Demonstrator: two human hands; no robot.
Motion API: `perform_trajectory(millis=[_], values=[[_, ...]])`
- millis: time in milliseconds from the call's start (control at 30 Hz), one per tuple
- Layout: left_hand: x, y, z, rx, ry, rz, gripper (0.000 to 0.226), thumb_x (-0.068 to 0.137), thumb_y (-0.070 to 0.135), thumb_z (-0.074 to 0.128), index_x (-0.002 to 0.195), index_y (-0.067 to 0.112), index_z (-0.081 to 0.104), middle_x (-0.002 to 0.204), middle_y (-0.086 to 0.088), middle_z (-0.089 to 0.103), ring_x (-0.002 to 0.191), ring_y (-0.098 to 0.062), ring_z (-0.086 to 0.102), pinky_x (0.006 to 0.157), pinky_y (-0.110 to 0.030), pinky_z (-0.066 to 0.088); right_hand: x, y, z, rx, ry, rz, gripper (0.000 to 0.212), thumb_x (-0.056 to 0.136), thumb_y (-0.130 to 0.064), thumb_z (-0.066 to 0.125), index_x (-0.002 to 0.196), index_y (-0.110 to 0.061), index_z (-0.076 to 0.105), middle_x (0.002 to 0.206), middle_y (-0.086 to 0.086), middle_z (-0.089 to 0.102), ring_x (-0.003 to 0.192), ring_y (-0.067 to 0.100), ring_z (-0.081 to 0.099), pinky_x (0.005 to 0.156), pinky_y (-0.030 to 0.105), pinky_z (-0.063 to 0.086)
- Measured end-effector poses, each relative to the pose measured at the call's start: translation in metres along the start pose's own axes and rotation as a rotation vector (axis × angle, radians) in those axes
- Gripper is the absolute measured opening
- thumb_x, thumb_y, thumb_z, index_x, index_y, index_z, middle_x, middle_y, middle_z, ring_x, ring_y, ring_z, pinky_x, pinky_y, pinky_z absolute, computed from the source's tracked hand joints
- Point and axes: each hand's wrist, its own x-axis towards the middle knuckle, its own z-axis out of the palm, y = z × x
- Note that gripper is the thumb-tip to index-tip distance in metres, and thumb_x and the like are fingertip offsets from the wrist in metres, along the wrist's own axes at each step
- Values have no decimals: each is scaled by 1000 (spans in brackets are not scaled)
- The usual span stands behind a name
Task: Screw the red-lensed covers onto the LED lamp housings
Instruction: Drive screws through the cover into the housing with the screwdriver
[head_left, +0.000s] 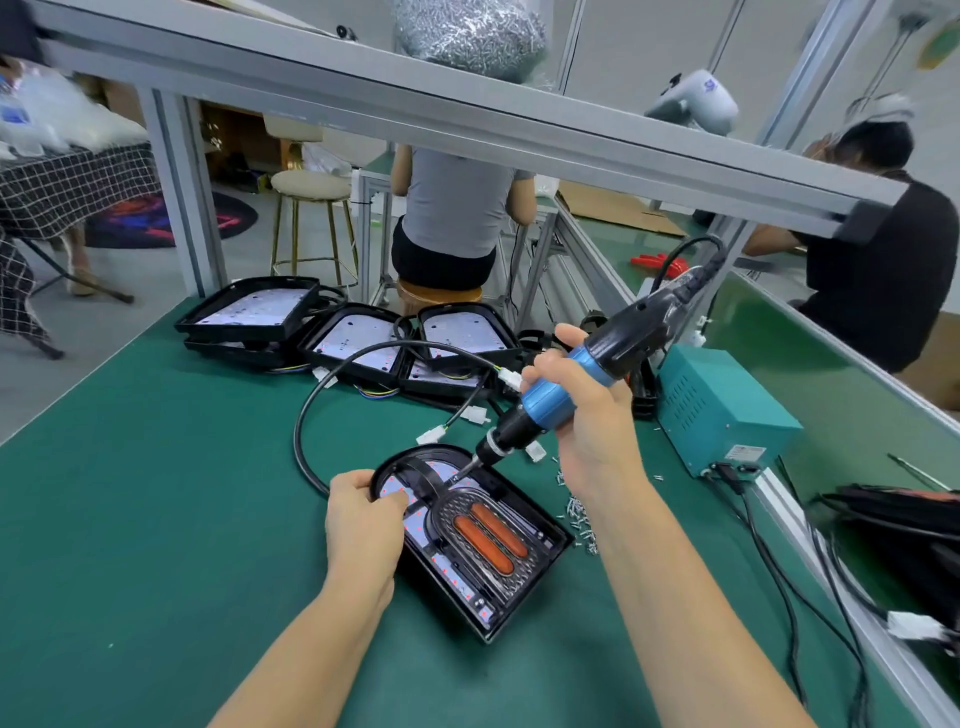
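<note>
A black LED lamp housing lies on the green mat in front of me, with a red-lensed cover seated inside it. My left hand grips the housing's rounded left rim, fingers curled over its edge. My right hand grips a blue and black electric screwdriver. The tool slants down to the left, and its bit touches the cover near the housing's rounded end. Loose screws lie scattered just right of the housing.
Several open lamp housings are stacked at the mat's far side, cables trailing. A teal power box stands at the right, its cords running along the aluminium rail. An aluminium beam crosses overhead. Two people sit at benches beyond.
</note>
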Motion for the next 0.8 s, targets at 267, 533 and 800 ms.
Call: perform_trajectory(millis=[267, 533, 800], values=[[2, -2, 2, 17, 18, 0, 28, 82, -5, 57, 87, 21, 47, 92, -12, 63, 85, -30, 61, 84, -47, 50, -2, 2, 6, -62, -35, -54, 31, 86, -16, 72, 61, -31, 64, 62, -4, 61, 69, 20, 57, 71, 31, 52], [8, -5, 3, 24, 18, 1, 25, 80, -4, 58, 90, 18, 51, 84, -9, 63, 76, -26, 58, 71, -39, 46, 0, 4, 4, -115, -137, -92, 20, 78, -20, 72, 63, -26, 60, 64, 3, 60, 69, 23, 59, 73, 33, 52], [6, -7, 1, 83, 25, 54, 24, 83, 1, 58, 91, 21, 48, 90, -5, 62, 81, -24, 60, 73, -38, 48, 1, 3, -8, 50, -31, -185, 19, 77, -8, 67, 73, -25, 62, 65, -7, 59, 66, 22, 56, 70, 36, 47]])
